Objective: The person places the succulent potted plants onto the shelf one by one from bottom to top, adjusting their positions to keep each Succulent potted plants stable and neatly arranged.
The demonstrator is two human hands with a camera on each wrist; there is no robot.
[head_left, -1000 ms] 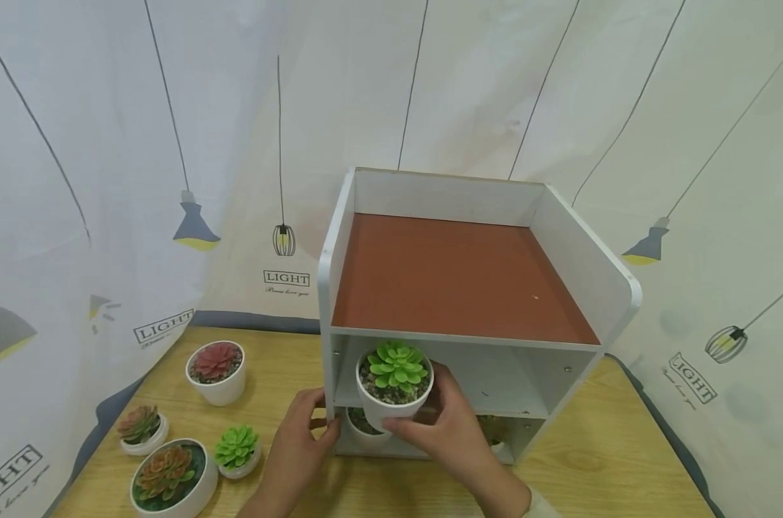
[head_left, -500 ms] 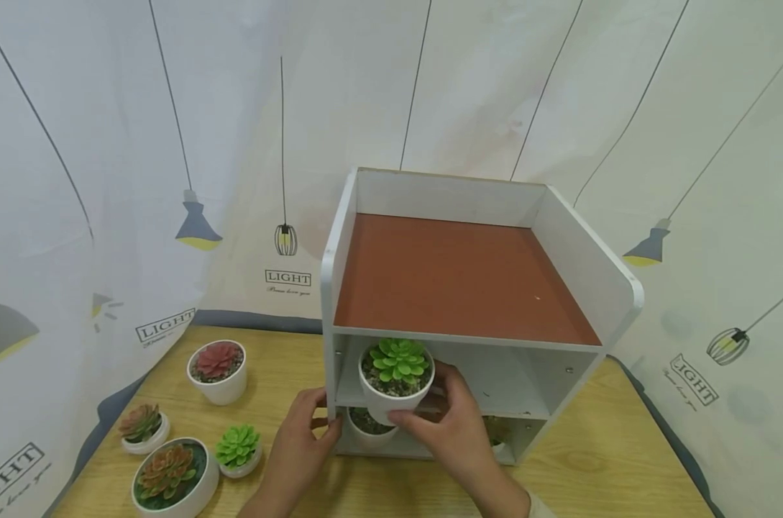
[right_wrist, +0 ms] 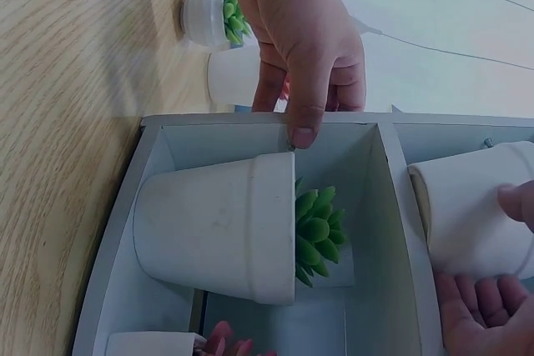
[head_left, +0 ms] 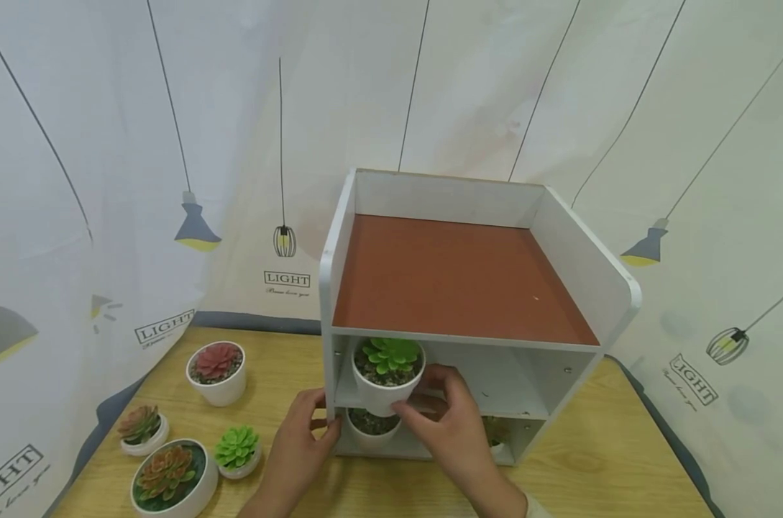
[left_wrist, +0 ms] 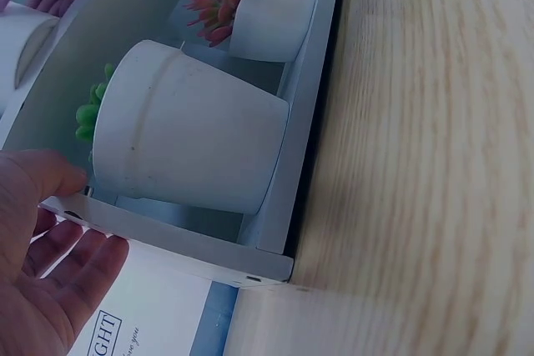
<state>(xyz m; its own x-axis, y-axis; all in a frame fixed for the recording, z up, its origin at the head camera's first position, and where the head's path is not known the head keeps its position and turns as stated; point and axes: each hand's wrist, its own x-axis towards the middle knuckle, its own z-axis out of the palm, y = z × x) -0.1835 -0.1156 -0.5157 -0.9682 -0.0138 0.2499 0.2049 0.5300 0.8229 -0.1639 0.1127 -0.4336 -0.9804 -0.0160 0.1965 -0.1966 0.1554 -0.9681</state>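
My right hand [head_left: 454, 435] holds a white-potted green succulent [head_left: 385, 394] at the left end of the shelf unit's upper compartment. In the right wrist view that pot [right_wrist: 467, 206] has the thumb on its side and curled fingers beneath. My left hand [head_left: 300, 440] grips the unit's left side panel [head_left: 330, 309], with the thumb inside and the fingers outside in the left wrist view. In the lower compartment, just under the held pot, stands another white pot [left_wrist: 188, 135] with a green succulent. Beside it is a smaller pot with a reddish succulent [left_wrist: 219, 7].
Left of the shelf unit [head_left: 462, 280], on the wooden table [head_left: 592, 446], stand a red succulent [head_left: 216, 374], a small reddish one [head_left: 142, 429], a wide-bowled one [head_left: 171, 478] and a small green one [head_left: 237, 452]. A lamp-printed cloth [head_left: 469, 86] hangs behind.
The succulent in my right hand has moved slightly left and farther into the upper compartment, its top now partly under the top board. My left hand stays on the side panel.
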